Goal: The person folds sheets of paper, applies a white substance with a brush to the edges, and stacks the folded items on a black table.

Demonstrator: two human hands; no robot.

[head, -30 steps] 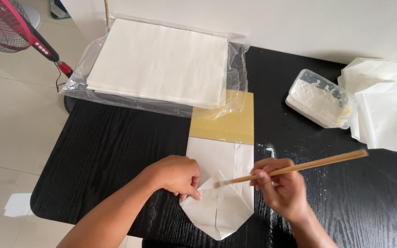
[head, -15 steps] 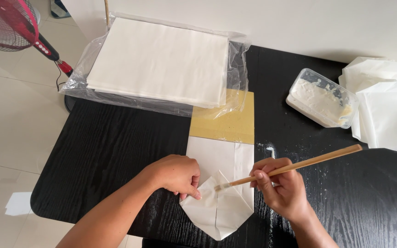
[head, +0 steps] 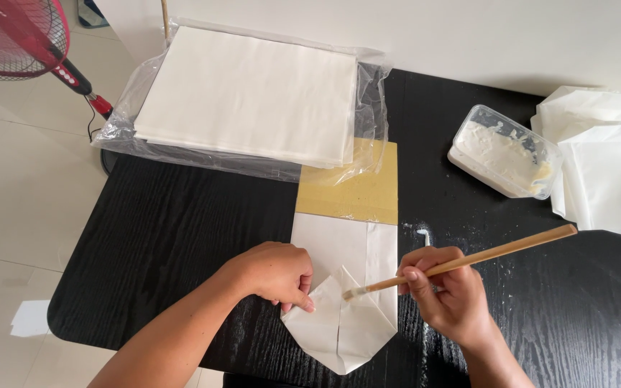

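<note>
Working across the black table point(head: 167, 237), we have the big stack of white sheets point(head: 249, 93) in its clear plastic wrap at the far edge, and a pile of folded white papers point(head: 601, 169) well off to the right. Nearer sits a yellow board point(head: 353, 190), partly under the wrap, with the white folded paper point(head: 339, 287) touching its near edge and running down to a point at the table's front. Beside the pile stands the clear tub of white paste point(head: 501, 151).

Our left hand point(head: 271, 273) is curled, fingertips pressing the paper's left flap flat. Our right hand point(head: 447, 294) is closed around the wooden brush point(head: 461, 262), its tip resting at the folded flap near the middle seam.

We judge the step in hand to be pasting the flap's edge. The next move seems to call for a thin, even stroke along the fold while the left fingers hold the sheet from sliding.
</note>
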